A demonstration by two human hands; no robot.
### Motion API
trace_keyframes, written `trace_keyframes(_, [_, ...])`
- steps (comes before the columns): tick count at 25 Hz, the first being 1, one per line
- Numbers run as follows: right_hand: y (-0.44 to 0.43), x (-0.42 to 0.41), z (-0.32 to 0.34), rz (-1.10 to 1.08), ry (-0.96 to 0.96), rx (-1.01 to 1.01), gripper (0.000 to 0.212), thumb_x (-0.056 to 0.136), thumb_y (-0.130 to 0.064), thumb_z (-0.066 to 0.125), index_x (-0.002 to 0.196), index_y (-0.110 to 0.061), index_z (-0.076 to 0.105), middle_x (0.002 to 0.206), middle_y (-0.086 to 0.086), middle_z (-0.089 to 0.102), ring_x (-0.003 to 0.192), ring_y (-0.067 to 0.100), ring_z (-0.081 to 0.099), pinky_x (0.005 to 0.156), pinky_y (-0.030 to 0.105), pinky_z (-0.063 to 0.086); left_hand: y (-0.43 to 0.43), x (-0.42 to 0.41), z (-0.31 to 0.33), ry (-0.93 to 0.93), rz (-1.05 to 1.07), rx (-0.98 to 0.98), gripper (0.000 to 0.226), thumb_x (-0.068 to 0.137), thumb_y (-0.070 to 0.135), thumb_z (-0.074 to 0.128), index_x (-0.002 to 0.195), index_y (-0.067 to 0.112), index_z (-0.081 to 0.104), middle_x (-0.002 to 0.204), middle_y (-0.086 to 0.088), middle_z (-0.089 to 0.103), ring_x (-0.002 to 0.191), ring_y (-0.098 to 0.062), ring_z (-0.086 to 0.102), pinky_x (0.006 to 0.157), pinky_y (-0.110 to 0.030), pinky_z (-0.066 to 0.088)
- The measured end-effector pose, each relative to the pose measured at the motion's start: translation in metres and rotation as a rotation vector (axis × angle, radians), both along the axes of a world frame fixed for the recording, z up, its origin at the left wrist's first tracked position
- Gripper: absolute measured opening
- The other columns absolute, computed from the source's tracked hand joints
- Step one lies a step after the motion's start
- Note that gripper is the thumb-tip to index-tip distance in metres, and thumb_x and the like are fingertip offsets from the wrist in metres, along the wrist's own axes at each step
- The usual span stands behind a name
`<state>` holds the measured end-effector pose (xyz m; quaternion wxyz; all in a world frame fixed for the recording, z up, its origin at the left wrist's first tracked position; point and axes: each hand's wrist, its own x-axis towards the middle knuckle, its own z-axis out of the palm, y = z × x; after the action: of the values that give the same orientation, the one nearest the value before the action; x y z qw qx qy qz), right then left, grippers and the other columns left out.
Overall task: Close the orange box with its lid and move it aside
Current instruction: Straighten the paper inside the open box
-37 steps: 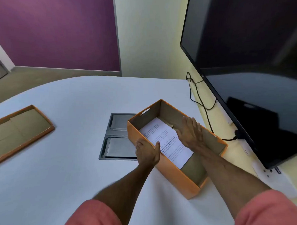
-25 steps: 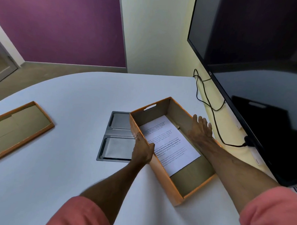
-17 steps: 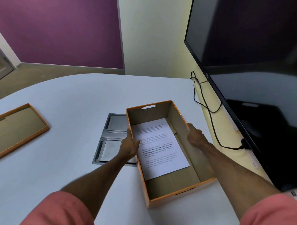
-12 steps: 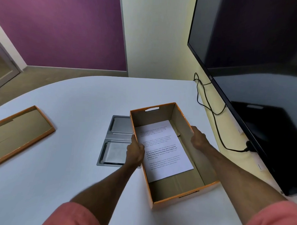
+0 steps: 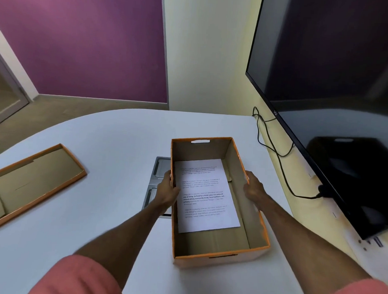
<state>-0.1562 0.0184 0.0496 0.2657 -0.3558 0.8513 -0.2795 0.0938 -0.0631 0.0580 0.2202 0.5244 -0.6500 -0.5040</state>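
A person's left hand (image 5: 167, 190) and right hand (image 5: 254, 188) clasp the long walls of the open orange box (image 5: 217, 256), light, stiff cardboard holding one printed sheet (image 5: 205, 195) between the fingers.

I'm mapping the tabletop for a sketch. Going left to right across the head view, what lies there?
lid → left hand → paper → right hand → cable → screen

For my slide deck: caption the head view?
Both hands hold the open orange box; lid lies apart.
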Motion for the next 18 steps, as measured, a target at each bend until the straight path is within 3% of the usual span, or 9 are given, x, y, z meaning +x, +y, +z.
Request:
trace_keyframes(4, [0.007,0.057,0.008,-0.036,-0.029,0.009,0.056,0.093,0.004,0.037,0.146,-0.012,0.030,0.138,0.021,0.047,0.119,0.038,0.053,0.083,0.034,0.046,-0.002,0.048,0.011,0.023,0.021,-0.035,0.048,0.098,0.018,0.048,0.144,0.018,0.035,0.142,-0.008,0.050,0.125,-0.032,0.052,0.098,-0.044,0.047])
trace_keyframes(8, [0.017,0.122,0.010,-0.059,-0.047,-0.005,0.060,0.094,0.006,0.037,0.149,-0.014,0.026,0.143,0.020,0.046,0.121,0.037,0.053,0.075,0.028,0.043,0.003,0.110,0.015,0.022,0.014,0.006,0.055,0.098,0.017,0.047,0.149,0.017,0.027,0.153,-0.007,0.038,0.135,-0.032,0.043,0.108,-0.050,0.042])
trace_keyframes(18, [0.060,0.252,-0.005,-0.127,-0.058,0.024,0.057,0.091,0.008,0.035,0.145,-0.011,0.032,0.139,0.019,0.048,0.120,0.035,0.052,0.077,0.028,0.043,0.044,0.238,0.013,0.014,-0.060,0.020,0.054,0.097,0.030,0.048,0.147,0.016,0.032,0.150,-0.007,0.043,0.133,-0.031,0.046,0.104,-0.045,0.042])
